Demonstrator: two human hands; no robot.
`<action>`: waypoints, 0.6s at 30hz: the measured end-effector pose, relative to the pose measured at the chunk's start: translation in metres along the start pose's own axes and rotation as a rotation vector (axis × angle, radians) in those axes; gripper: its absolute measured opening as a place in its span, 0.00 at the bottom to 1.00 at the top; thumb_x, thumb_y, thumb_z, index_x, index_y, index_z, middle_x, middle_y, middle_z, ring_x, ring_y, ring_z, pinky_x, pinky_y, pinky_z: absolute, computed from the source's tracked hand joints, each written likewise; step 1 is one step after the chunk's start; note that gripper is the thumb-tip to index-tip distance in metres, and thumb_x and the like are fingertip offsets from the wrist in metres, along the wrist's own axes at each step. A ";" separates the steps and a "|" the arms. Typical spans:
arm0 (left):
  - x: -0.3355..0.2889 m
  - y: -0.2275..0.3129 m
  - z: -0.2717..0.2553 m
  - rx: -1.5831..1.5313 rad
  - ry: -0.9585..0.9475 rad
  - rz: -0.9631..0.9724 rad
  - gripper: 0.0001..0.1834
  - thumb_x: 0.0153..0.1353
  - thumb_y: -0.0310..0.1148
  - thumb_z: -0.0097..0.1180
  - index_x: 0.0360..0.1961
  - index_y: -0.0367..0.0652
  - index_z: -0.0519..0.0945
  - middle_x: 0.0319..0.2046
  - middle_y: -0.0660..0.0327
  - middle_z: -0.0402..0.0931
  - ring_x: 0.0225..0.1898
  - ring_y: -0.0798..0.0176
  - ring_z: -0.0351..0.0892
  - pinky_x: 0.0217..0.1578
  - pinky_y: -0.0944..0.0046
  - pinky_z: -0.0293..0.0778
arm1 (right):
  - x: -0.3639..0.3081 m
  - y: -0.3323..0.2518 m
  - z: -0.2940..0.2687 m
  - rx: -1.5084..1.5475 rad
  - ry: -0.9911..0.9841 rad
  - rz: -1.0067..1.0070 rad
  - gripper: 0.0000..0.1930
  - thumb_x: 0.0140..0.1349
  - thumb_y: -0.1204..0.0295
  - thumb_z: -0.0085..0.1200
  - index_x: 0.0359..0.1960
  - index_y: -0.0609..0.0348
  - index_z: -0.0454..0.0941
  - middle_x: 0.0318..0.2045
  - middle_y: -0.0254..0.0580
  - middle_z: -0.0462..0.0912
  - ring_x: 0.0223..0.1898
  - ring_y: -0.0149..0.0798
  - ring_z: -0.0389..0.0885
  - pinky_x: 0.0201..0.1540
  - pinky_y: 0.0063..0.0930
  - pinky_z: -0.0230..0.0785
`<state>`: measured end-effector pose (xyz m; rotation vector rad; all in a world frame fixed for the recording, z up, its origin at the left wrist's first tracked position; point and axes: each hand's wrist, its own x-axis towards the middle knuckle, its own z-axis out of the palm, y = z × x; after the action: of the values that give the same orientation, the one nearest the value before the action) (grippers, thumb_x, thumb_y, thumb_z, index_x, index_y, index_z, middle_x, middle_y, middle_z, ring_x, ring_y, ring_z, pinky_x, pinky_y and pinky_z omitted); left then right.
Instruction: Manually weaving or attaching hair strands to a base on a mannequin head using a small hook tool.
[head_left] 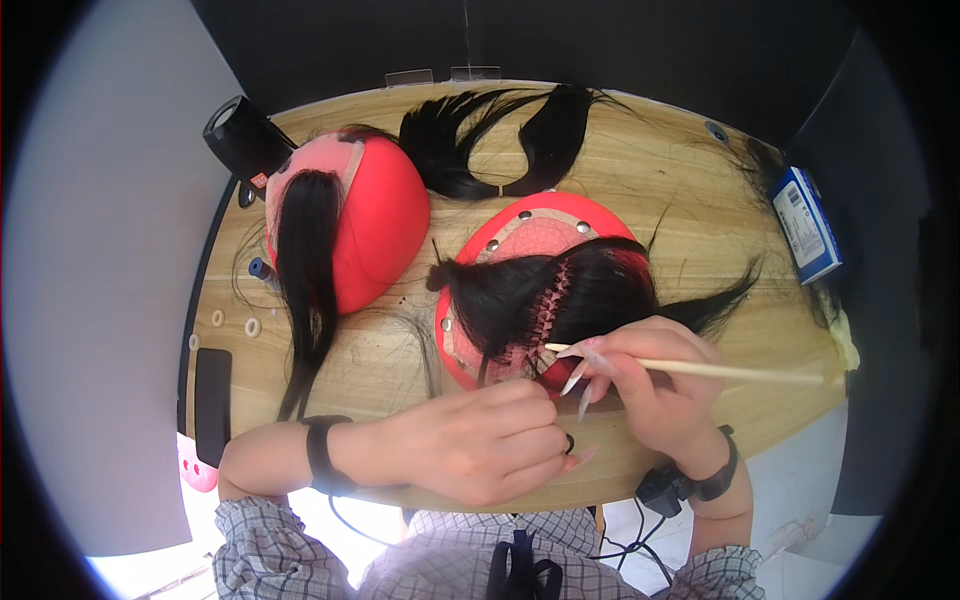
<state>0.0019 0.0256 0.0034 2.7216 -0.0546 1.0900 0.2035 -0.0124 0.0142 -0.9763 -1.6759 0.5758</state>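
Observation:
A red head form lies in front of me with a pinkish mesh cap fixed on it by several metal pins. Black hair covers much of the cap, parted by a band of pink mesh, and one bunch is tied at the left. My right hand pinches a slim pale wooden stick, its tip at the near end of the parting. At the form's near edge, my left hand is closed, knuckles up. Its fingertips are mostly hidden, so what it holds cannot be made out.
A second red head form with a long black lock stands at the left, beside a black cylinder. Loose black hair lies behind. A blue-and-white box sits far right. Small rings and a black slab are at the left.

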 end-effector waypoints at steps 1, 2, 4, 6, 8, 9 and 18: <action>0.000 0.000 0.000 0.003 0.004 0.006 0.11 0.53 0.21 0.66 0.21 0.37 0.74 0.21 0.62 0.65 0.22 0.64 0.67 0.31 0.62 0.75 | 0.000 -0.001 0.000 -0.051 -0.012 -0.019 0.07 0.58 0.82 0.62 0.38 0.65 0.82 0.29 0.43 0.85 0.24 0.32 0.83 0.27 0.24 0.75; 0.000 0.000 0.000 0.003 0.004 0.005 0.11 0.53 0.21 0.66 0.21 0.37 0.74 0.21 0.62 0.65 0.22 0.64 0.67 0.31 0.62 0.75 | 0.000 0.000 0.000 -0.051 -0.012 -0.019 0.07 0.58 0.82 0.62 0.38 0.65 0.82 0.29 0.43 0.85 0.24 0.32 0.83 0.27 0.24 0.75; 0.001 0.000 0.001 -0.003 0.010 0.003 0.11 0.53 0.22 0.66 0.21 0.37 0.74 0.21 0.62 0.65 0.22 0.64 0.68 0.31 0.63 0.75 | -0.001 0.005 -0.001 -0.220 -0.005 -0.243 0.09 0.55 0.81 0.64 0.38 0.62 0.82 0.29 0.43 0.85 0.25 0.36 0.84 0.27 0.27 0.76; 0.000 0.000 0.000 0.000 -0.001 -0.001 0.11 0.53 0.22 0.66 0.21 0.37 0.74 0.21 0.62 0.65 0.22 0.64 0.68 0.31 0.63 0.75 | -0.003 0.013 -0.001 -0.201 -0.017 -0.280 0.09 0.55 0.81 0.65 0.38 0.62 0.82 0.30 0.44 0.85 0.25 0.38 0.84 0.27 0.27 0.76; 0.000 0.000 0.000 0.004 -0.010 -0.004 0.11 0.53 0.22 0.66 0.21 0.37 0.74 0.21 0.62 0.65 0.22 0.64 0.68 0.32 0.63 0.75 | -0.004 0.015 0.000 -0.183 -0.030 -0.317 0.10 0.54 0.81 0.65 0.38 0.61 0.82 0.30 0.44 0.85 0.26 0.40 0.84 0.27 0.27 0.76; 0.000 0.000 0.001 0.002 -0.008 -0.010 0.11 0.53 0.22 0.66 0.21 0.37 0.74 0.21 0.62 0.65 0.23 0.64 0.68 0.31 0.63 0.74 | -0.004 0.015 0.000 -0.176 -0.035 -0.322 0.10 0.54 0.82 0.65 0.39 0.61 0.82 0.30 0.43 0.85 0.26 0.39 0.84 0.27 0.26 0.76; 0.001 0.002 0.000 -0.020 -0.005 -0.025 0.12 0.53 0.24 0.67 0.21 0.38 0.74 0.22 0.63 0.67 0.25 0.63 0.71 0.34 0.62 0.77 | -0.010 0.014 0.000 0.037 -0.009 -0.086 0.06 0.61 0.84 0.56 0.40 0.69 0.80 0.28 0.47 0.84 0.25 0.33 0.84 0.29 0.23 0.77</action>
<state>0.0018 0.0237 0.0044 2.6995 -0.0322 1.0705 0.2090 -0.0130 -0.0027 -0.8711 -1.7006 0.5529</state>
